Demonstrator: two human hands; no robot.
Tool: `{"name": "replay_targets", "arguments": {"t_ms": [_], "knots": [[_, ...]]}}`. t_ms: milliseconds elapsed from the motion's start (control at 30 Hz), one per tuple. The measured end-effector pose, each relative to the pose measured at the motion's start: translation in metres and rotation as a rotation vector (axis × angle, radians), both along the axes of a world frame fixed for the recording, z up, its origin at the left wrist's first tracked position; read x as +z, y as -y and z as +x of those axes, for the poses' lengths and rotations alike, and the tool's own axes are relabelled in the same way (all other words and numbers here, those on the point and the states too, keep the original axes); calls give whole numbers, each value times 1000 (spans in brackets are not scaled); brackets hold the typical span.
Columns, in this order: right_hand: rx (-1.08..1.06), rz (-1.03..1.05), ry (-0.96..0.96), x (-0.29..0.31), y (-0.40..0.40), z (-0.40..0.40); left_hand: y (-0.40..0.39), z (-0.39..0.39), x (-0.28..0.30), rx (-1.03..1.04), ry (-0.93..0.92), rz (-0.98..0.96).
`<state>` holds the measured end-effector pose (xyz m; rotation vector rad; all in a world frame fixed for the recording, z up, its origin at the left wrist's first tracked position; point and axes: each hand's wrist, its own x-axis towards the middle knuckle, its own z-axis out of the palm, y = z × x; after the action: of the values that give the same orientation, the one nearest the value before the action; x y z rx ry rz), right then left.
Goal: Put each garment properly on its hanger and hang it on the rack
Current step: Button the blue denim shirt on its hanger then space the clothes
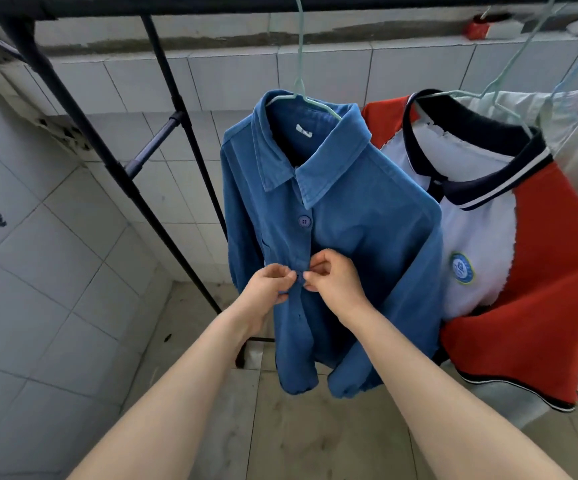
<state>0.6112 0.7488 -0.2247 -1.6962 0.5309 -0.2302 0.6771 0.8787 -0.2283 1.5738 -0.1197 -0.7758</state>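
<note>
Blue shirt [343, 244] hung by a pale green hanger [301, 95] on the black rack [176, 3].
Its second button is pinched between the closed fingers of the left hand [268, 289] and right hand [332, 280].

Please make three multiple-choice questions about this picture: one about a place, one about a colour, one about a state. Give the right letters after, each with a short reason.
1. What hangs directly to the right of the blue shirt on the rack?
A. a red and white polo shirt
B. a black coat
C. a green towel

2. What colour is the hanger that carries the blue shirt?
A. pale green
B. black
C. red

3. What are the left hand and right hand doing?
A. resting on the rack
B. pinching the shirt front at a button
C. holding a loose hanger

Answers: 1 A, the polo shirt hangs beside it. 2 A, its hook and shoulders look pale green. 3 B, both grips meet on the placket below the upper button.
</note>
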Motion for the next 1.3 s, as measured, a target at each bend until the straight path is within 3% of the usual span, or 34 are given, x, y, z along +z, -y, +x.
{"name": "replay_targets", "arguments": {"t_ms": [100,200,333,433,600,800,900,1033,1300], "knots": [[9,-7,27,-9,5,7,3,-5,-20,-62,267,78],[18,-78,70,-22,3,16,8,-2,-47,12,537,253],[-53,-231,120,-54,-13,13,6,5,-78,9,670,289],[-82,-337,84,-86,-23,4,2,11,-88,-29,661,230],[-72,-295,87,-112,-31,3,-9,27,-107,-115,551,48],[-30,-395,113,-134,-37,10,-15,41,-139,-163,571,63],[-89,-590,207,-152,-35,17,-11,47,-150,-113,595,58],[-39,-645,322,-161,-29,30,-3,51,-154,-112,687,2],[-380,-716,352,-180,-10,54,6,63,-170,54,658,-84]]}}
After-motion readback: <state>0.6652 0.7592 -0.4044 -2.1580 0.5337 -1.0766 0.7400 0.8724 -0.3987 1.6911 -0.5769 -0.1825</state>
